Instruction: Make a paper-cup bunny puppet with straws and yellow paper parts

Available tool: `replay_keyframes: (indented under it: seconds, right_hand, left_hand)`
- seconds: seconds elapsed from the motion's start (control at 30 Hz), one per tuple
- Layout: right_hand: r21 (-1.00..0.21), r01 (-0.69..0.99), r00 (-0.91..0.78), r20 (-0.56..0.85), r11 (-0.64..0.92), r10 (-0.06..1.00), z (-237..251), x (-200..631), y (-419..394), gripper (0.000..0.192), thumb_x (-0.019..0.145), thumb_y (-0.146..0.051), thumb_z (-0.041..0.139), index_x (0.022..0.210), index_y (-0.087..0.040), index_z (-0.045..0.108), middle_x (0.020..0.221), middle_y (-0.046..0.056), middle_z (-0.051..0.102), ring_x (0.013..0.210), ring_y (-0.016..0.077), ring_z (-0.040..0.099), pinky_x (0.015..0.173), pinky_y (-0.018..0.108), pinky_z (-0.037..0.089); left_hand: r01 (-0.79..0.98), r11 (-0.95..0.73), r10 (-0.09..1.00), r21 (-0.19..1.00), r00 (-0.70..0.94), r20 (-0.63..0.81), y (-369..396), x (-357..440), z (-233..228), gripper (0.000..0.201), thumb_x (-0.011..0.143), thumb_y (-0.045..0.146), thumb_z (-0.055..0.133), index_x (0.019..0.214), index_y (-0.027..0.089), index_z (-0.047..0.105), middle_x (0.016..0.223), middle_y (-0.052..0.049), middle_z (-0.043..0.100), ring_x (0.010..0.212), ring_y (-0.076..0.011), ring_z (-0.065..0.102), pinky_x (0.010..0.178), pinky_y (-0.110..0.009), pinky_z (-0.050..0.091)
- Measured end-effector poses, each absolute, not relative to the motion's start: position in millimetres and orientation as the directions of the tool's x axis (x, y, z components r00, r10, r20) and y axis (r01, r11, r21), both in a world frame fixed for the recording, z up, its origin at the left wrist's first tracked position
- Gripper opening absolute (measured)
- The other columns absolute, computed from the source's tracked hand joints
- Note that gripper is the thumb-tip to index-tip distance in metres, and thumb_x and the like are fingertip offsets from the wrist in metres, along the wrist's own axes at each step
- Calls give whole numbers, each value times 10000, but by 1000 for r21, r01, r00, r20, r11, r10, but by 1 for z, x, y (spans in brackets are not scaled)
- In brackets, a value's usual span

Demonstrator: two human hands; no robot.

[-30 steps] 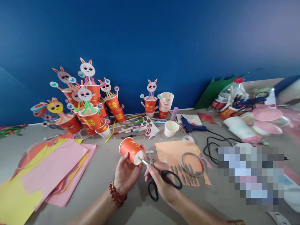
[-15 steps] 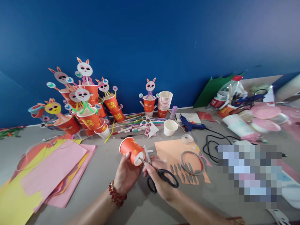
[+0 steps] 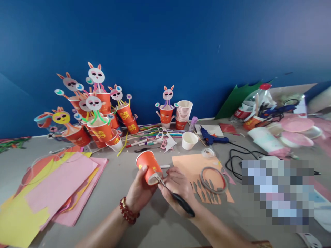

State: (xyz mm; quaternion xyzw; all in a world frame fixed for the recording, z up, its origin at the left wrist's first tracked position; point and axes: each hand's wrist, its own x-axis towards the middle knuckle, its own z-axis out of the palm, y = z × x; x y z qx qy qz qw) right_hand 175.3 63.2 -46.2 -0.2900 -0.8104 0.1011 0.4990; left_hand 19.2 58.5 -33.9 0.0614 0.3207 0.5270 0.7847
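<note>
My left hand [image 3: 141, 192] is wrapped round a red paper cup [image 3: 148, 163] with gold print, tilted so its white base faces down toward me. In my right hand [image 3: 178, 188] is a pair of scissors [image 3: 183, 204] with black handles. Its blades reach to the cup's base, one tip apparently at or in it; how deep I cannot tell. A white pen [image 3: 165, 166] lies on the table just behind my right fingers. Beside that hand is an orange paper sheet [image 3: 184, 162] with dark leaf-like shapes and a roll of tape [image 3: 213, 179] on it.
Rabbit-faced cups [image 3: 99, 129] crowd the back left, near stacked coloured paper [image 3: 62, 179]. A cup stack [image 3: 184, 113], a white cup [image 3: 189, 140] and a blue glue gun [image 3: 213, 137] with a black cord stand behind. A plastic bottle [image 3: 249, 103] is at the back right.
The scissors have turned in my right hand: their handles, seen spread before, now appear edge-on. The cup has shifted slightly to the right. The whole view has moved a little.
</note>
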Motion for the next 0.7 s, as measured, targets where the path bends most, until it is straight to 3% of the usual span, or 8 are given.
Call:
replay_keyframes:
  seconds: [0.1,0.2,0.43,0.57,0.7]
  right_hand:
    - [-450,359,-374,733,818,568,-43,176,64,223,859,-89,590,688,-213,519,626,-7,658,579,145,557,761,347,481]
    - [-571,325,-366,659,754,657,-38,175,59,263,910,-134,527,658,-209,521,617,4,622,611,156,559,698,326,464]
    - [-834,202,-323,438,513,839,-34,176,50,325,963,-212,482,664,-212,610,680,12,666,772,177,636,751,302,478]
    - [-858,203,-301,403,471,864,-34,177,51,346,970,-229,482,655,-215,625,696,10,677,789,179,653,766,300,484]
    - [-832,216,-292,445,512,847,-32,177,51,361,980,-256,459,658,-214,616,677,18,654,778,188,641,758,316,480]
  left_hand:
    - [-797,449,844,404,229,-485,58,21,-34,324,860,386,651,1006,97,641,795,-79,710,695,-170,673,676,-283,551]
    - [-815,457,839,356,263,-476,57,23,-32,390,865,462,626,1000,97,642,810,-83,706,689,-177,669,657,-293,549]
    - [-849,417,903,323,350,-248,55,21,-28,382,838,381,624,1107,110,637,1014,-116,711,775,-230,668,600,-320,521]
    - [-842,417,907,343,362,-215,57,21,-28,321,824,321,609,1062,110,651,999,-112,708,752,-223,651,612,-331,509]
    - [-800,429,902,420,360,-237,58,23,-27,320,849,380,601,981,98,675,839,-87,702,657,-196,622,577,-316,492]
